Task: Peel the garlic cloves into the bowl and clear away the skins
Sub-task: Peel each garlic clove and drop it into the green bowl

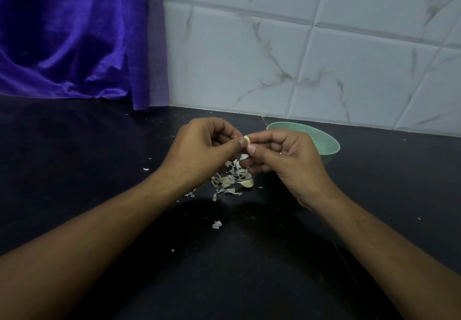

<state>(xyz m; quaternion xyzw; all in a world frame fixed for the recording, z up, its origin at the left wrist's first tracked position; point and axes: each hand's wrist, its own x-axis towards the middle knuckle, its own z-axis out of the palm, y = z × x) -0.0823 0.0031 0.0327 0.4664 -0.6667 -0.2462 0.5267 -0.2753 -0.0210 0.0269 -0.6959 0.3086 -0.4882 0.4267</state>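
I get a dim, cool-toned view. Soft light from above leaves a broad shadow on the black counter (74,170) and a sheen on the purple cloth (62,32). Lines of the wall tiles (349,70) bow toward the edges.

— What does the person wear on the arms?
— Only bare arms show. The left forearm (99,232) and the right forearm (374,234) are uncovered from the lower edge of the view up to the wrists.
— And on the hands?
— The left hand (199,150) is bare too. The right hand (287,162) has a small bright glint (280,153) on one finger; whether it is a ring cannot be told.
— The nails?
— Two thumbnails (251,148) show, pale, with lighter tips.
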